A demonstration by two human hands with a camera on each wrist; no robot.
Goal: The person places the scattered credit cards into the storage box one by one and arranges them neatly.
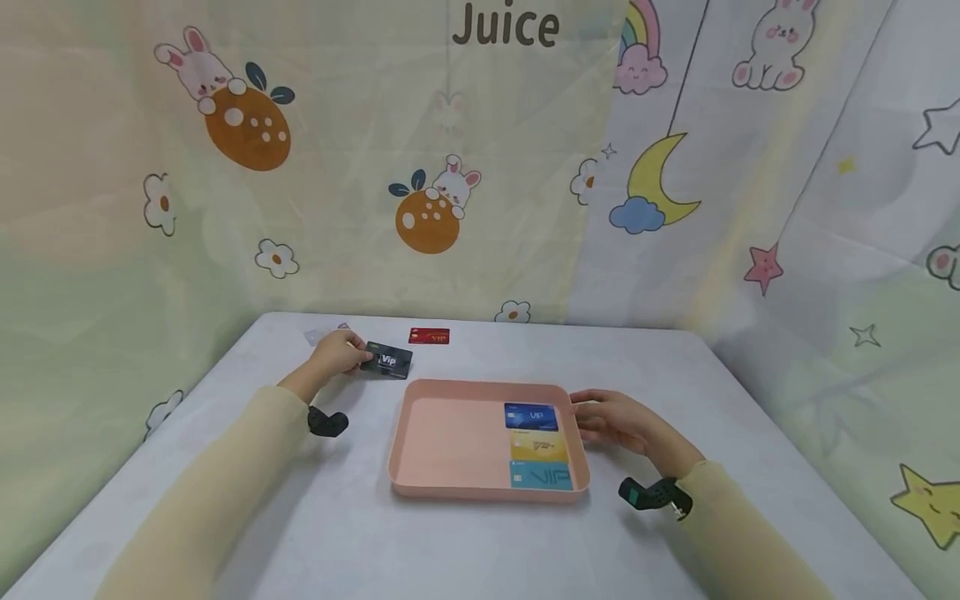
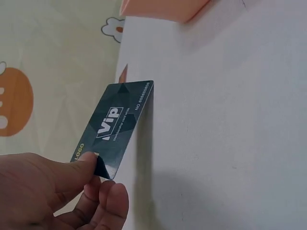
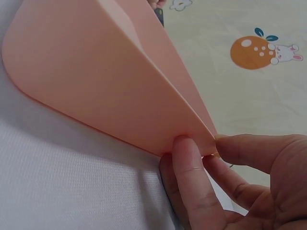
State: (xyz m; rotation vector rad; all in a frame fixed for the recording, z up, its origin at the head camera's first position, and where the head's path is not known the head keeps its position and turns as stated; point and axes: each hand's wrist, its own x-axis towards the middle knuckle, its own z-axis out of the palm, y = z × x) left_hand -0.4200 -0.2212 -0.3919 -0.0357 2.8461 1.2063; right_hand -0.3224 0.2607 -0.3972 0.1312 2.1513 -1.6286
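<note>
My left hand [image 1: 339, 353] pinches a black VIP card [image 1: 390, 360] by its left end, between thumb and fingers. In the left wrist view the card [image 2: 115, 122] is tilted, its printed face showing and its shadow falling on the white cloth beside it. My right hand [image 1: 618, 421] is at the right side of a pink tray [image 1: 450, 442], its fingertips touching the outer wall [image 3: 110, 72] close to a corner. Inside the tray's right side lie a blue card [image 1: 531, 416], a gold card [image 1: 538, 446] and a teal card [image 1: 541, 476] in a column.
A red VIP card [image 1: 429, 336] lies near the table's back edge, behind the tray. Beyond my left hand, a pale see-through piece [image 1: 312, 337] partly shows. The white-covered table [image 1: 480, 550] ends at a printed curtain [image 1: 337, 125] behind it.
</note>
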